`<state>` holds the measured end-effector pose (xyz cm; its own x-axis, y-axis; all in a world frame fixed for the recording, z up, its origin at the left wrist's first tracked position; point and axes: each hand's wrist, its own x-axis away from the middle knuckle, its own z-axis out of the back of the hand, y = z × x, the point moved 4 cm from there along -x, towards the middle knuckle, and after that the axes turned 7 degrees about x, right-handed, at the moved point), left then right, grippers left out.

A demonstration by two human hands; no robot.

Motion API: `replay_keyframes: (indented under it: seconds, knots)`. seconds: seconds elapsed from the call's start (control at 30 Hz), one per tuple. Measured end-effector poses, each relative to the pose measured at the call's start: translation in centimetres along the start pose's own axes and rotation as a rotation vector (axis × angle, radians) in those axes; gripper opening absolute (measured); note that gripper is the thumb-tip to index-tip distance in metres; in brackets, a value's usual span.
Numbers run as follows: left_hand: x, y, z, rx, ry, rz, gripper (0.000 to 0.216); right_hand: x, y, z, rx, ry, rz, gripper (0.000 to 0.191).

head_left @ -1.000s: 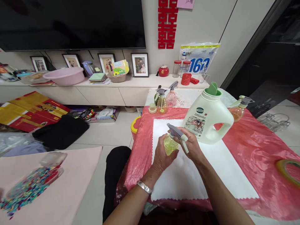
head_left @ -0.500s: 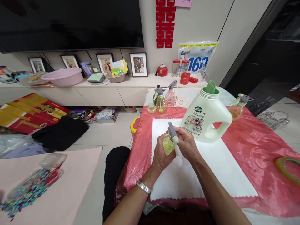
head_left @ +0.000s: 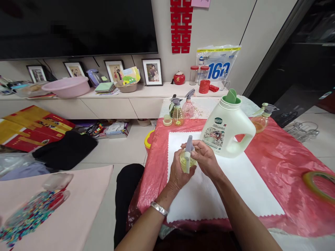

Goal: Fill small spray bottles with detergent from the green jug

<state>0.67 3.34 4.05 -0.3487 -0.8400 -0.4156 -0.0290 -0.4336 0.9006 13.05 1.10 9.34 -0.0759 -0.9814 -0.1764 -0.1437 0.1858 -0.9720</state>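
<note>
Right, close in first: both forearms are cut off by the bottom edge, and a silver bracelet shows on the left wrist. The left hand is wrapped around a small spray bottle, hiding most of its yellowish body. The right hand has its fingers closed on the grey trigger head on top; exactly where the fingertips sit on the collar is hard to make out. The bottle is held just above the near left part of a white cloth.

Just beyond the hands stands a big white detergent jug, green spout up, on the same cloth. At the right edge a tape roll is half cut off. Further back, three more spray bottles: two together at far left, one at far right.

Under it all, a red plastic cover over the table. Left of the table, a bag of coloured beads, blurred. Far wall: a low shelf with a pink basin and photo frames, a dark television above.
</note>
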Motion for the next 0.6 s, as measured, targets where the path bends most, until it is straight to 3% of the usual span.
replay_keyframes:
  seconds: [0.23, 0.6]
  knots:
    - [-0.1, 0.3, 0.1, -0.001, -0.023, 0.058, 0.062, -0.3, 1.0, -0.1, 0.000, 0.071, 0.044, 0.041]
    - [0.2, -0.5, -0.2, -0.001, -0.052, 0.037, 0.057, -0.5, -0.2, 0.1, -0.029, -0.090, -0.022, 0.042]
